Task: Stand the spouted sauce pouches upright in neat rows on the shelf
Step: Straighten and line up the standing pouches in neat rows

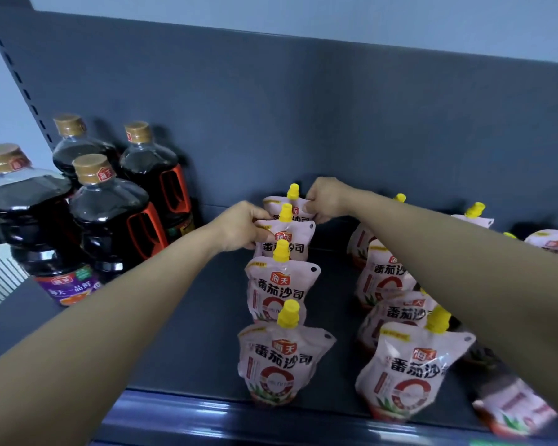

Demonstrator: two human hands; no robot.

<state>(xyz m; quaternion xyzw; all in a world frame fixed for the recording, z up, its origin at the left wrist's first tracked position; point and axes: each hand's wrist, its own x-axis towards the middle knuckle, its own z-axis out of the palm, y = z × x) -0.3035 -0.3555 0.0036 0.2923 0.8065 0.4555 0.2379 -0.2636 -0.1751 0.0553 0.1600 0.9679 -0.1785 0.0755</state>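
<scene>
A wide bare strip of shelf [187, 317] is left between the bottles [110, 214] and the left row [281, 284] of pouches. The front edge lies just before the first pouch. The two back pouches [290, 244] are held near the back wall, upright, caps up, labels to the front. The rear one's right top corner is pinched by the right hand [327, 201]. Their left edges are gripped by the left hand [242, 226]. A second row [387, 278] stands on the right, partly hidden by the right arm.
</scene>
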